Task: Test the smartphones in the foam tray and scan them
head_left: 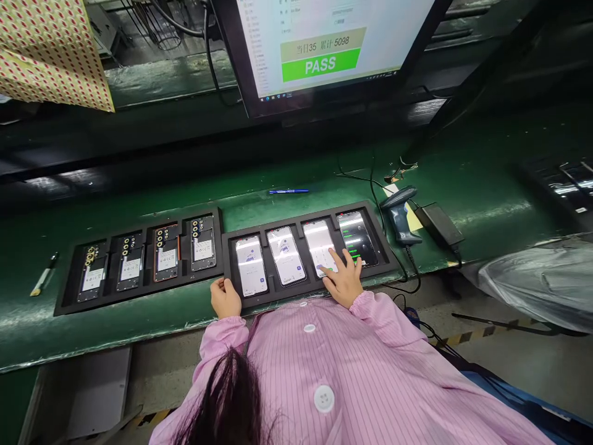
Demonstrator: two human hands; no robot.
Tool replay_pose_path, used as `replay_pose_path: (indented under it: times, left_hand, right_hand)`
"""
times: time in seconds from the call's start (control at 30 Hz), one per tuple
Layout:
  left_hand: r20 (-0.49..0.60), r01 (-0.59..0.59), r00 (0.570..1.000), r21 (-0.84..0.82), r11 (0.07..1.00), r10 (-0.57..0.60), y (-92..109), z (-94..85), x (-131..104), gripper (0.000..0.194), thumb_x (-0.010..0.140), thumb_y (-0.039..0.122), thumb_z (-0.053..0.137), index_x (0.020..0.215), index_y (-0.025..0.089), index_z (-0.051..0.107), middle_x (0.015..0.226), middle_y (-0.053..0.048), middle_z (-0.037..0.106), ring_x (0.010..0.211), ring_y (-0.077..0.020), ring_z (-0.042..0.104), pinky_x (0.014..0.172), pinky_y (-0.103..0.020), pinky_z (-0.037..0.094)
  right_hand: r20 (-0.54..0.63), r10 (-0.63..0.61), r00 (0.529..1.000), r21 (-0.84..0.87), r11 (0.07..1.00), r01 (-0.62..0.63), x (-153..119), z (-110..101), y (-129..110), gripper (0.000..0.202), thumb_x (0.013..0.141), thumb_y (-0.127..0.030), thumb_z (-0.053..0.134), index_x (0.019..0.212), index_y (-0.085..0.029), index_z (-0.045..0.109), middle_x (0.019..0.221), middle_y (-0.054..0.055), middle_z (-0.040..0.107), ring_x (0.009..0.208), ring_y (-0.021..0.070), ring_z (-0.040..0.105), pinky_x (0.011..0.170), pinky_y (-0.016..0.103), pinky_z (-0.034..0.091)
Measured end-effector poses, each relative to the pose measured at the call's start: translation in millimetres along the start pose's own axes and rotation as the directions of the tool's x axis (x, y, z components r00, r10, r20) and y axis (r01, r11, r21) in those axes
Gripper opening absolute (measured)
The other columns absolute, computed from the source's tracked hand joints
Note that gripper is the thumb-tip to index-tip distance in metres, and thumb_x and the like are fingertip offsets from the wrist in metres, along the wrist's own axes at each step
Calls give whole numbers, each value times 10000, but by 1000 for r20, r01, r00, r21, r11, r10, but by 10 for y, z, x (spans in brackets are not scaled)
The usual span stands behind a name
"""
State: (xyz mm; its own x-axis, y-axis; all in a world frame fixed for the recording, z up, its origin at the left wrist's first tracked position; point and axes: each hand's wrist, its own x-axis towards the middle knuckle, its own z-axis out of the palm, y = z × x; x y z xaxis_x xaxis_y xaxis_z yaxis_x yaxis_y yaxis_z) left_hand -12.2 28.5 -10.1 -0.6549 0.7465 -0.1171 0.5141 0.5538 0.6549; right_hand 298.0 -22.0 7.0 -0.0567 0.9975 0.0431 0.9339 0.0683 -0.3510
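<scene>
My right hand [343,279] is spread over the lower part of the third phone [319,241], its fingers at the lit white screen and toward the fourth phone [356,232], which shows green text on black. Two more phones with white screens, one at the left end [251,264] and one beside it [286,254], lie in the same black tray [296,290]. Curled at that tray's lower left corner is my left hand [225,298], with no object visible in it.
Left of it, a second black tray [139,295] holds several opened phone bodies. A monitor [324,105] stands behind. Around the trays lie a blue pen [288,191], a brush [44,275], a barcode scanner [401,213], a black adapter [440,224] and cables.
</scene>
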Motion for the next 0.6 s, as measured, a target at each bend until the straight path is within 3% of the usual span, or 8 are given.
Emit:
replay_pose_path:
  times: [0.07, 0.23, 0.4, 0.6]
  left_hand:
    - [2, 0, 1000, 2, 1000, 0, 6, -1, -3, 218, 786, 340, 455, 915, 182, 531, 919, -76, 619, 872, -212, 593, 841, -371, 440]
    - [4, 4, 1000, 0, 1000, -4, 17, -5, -5, 211, 790, 332, 452, 915, 181, 530, 919, -76, 616, 868, -209, 594, 839, -369, 441]
    - [1, -4, 1000, -3, 1000, 4, 13, -1, -5, 206, 787, 326, 455, 913, 181, 531, 919, -76, 616, 877, -211, 591, 851, -373, 436]
    - [-2, -2, 1000, 2, 1000, 2, 6, 10, -2, 199, 784, 315, 451, 901, 176, 532, 917, -82, 619, 876, -213, 593, 848, -372, 437]
  right_hand:
    - [1, 5, 1000, -1, 1000, -5, 10, -3, -13, 295, 854, -293, 443, 1026, -298, 683, 1437, 44, 362, 1299, 382, 220, 956, 700, 180]
    - [-165, 150, 975, -9, 988, -154, 0, 35, 44, 285, 853, -252, 427, 895, -214, 706, 1388, 88, 423, 1277, 391, 266, 940, 704, 219]
    - [-67, 95, 993, -9, 995, -95, 68, 42, -10, 308, 853, -275, 433, 1049, -234, 667, 1426, 95, 368, 1289, 405, 235, 936, 722, 203]
    - [-2, 3, 1000, -9, 1000, -3, 119, 15, -76, 310, 847, -286, 445, 1069, -284, 661, 1435, 63, 361, 1288, 395, 241, 934, 712, 207]
